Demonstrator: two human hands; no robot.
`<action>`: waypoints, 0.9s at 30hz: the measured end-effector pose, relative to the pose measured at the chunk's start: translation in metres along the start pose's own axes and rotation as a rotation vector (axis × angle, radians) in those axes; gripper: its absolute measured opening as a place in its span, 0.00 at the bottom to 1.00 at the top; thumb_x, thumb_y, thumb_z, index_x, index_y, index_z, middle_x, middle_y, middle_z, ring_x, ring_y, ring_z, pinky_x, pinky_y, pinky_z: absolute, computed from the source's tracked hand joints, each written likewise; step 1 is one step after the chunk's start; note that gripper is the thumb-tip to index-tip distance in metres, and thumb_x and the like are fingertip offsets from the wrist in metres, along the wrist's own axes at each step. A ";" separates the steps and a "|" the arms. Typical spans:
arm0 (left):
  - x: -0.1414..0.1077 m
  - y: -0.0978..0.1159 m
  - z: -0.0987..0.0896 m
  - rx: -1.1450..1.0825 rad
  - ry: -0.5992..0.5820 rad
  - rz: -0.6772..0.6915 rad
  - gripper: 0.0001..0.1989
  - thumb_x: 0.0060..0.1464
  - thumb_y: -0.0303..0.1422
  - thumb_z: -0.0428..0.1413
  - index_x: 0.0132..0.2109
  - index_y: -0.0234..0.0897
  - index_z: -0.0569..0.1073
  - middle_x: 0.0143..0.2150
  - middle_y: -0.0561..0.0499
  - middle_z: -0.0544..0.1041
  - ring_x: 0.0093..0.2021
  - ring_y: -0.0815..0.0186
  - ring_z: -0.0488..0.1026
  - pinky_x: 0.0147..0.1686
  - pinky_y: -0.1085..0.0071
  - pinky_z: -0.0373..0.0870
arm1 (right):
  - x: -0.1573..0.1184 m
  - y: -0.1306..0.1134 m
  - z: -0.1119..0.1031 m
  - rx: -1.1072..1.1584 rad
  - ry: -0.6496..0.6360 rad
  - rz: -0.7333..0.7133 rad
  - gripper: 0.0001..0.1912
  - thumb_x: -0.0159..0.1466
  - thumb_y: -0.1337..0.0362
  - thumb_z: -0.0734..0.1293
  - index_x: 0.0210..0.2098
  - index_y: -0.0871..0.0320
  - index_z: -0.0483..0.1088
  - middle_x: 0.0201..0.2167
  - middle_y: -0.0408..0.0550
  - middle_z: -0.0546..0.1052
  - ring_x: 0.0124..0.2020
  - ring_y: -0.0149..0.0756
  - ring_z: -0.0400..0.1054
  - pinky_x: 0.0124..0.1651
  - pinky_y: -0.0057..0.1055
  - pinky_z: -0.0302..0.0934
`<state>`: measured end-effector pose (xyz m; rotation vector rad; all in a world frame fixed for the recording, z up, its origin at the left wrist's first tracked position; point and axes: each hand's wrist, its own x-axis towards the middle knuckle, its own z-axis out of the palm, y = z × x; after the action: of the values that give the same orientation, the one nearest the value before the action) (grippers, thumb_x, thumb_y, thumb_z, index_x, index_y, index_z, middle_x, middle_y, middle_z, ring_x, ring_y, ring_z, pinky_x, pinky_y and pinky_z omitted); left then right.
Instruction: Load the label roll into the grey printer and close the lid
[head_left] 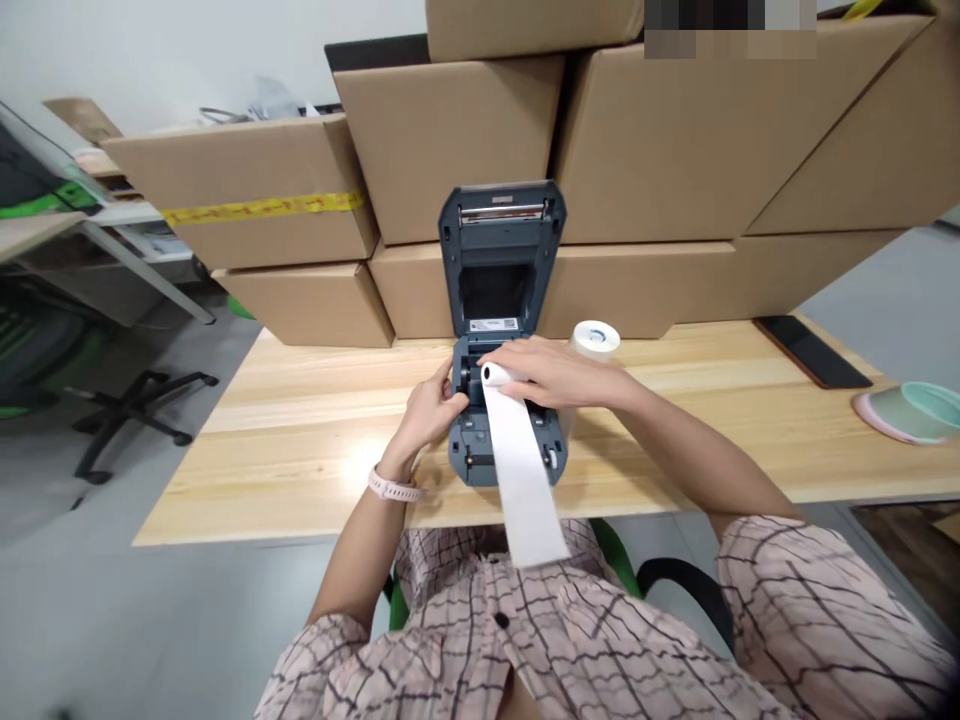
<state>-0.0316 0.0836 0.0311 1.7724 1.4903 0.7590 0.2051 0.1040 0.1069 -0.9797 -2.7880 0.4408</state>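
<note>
A dark grey label printer (466,465) stands on the wooden table with its lid (491,245) raised. My right hand (544,370) has its fingers wrapped round a white label roll (491,374) over the printer's open bay. From the roll a long white strip hangs over the printer's front edge toward my lap. My left hand (433,408) grips the left side of the printer body, thumb on the inner rim by the roll holder. Part of the bay is hidden beneath the roll and my right hand.
Behind the printer, cardboard boxes (457,140) are stacked along the table's back. A second white roll (596,338) sits just right of the printer. Farther right lie a dark phone (814,350) and a mint-green cup (926,412). The table's front edge (262,541) is close to my body.
</note>
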 end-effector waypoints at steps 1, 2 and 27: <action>0.000 0.001 0.000 0.002 0.001 0.001 0.40 0.50 0.32 0.53 0.72 0.34 0.65 0.25 0.58 0.65 0.28 0.66 0.63 0.30 0.71 0.56 | 0.011 0.001 0.007 -0.066 -0.049 0.014 0.19 0.73 0.61 0.60 0.60 0.58 0.70 0.55 0.58 0.78 0.53 0.51 0.72 0.55 0.44 0.61; -0.001 0.001 -0.001 0.005 -0.001 0.003 0.40 0.50 0.32 0.53 0.72 0.34 0.65 0.25 0.58 0.65 0.28 0.66 0.63 0.30 0.70 0.56 | 0.020 0.003 0.014 -0.114 -0.094 0.026 0.18 0.72 0.62 0.60 0.58 0.59 0.71 0.54 0.59 0.79 0.52 0.51 0.72 0.54 0.43 0.60; -0.005 0.004 0.003 0.022 0.023 -0.014 0.38 0.55 0.41 0.57 0.72 0.40 0.64 0.28 0.56 0.70 0.29 0.63 0.67 0.33 0.69 0.58 | -0.061 -0.056 0.088 -0.053 0.420 0.000 0.17 0.75 0.66 0.61 0.59 0.54 0.75 0.61 0.53 0.78 0.62 0.46 0.73 0.62 0.54 0.72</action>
<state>-0.0274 0.0778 0.0326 1.7732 1.5306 0.7613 0.1983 0.0036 0.0387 -0.9548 -2.4307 0.1383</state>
